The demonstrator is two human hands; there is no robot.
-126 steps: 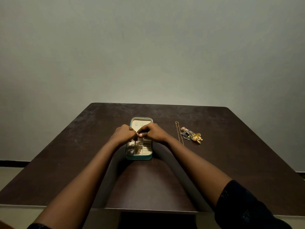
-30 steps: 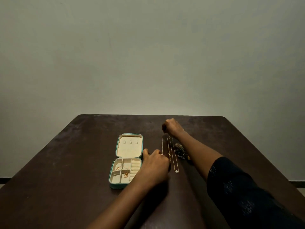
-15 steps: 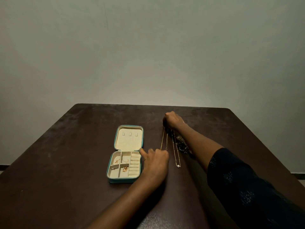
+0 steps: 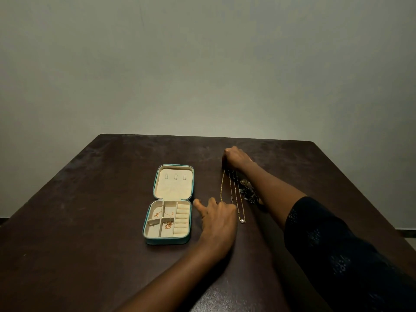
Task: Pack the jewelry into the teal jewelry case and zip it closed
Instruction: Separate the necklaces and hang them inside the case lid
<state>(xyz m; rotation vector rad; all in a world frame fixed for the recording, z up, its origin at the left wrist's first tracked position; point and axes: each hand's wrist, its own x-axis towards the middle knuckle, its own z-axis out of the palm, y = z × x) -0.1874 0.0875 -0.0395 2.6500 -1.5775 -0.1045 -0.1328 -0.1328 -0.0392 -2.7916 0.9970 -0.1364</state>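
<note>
Now, case [image 4: 165, 241]: teal shell, cream compartments;
chains [image 4: 235, 194]: thin gold, right hand [image 4: 236, 157] clenched on far ends;
left hand [image 4: 219, 218]: curled; grip hidden

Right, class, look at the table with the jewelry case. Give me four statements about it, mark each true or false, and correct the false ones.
1. The teal case is zipped shut. False: it lies open, with its lid flat on the table.
2. The chains lie stretched out to the right of the case. True.
3. Small gold pieces sit in the case's compartments. True.
4. The right hand reaches into the case. False: it grips the chains' far ends, away from the case.
</note>
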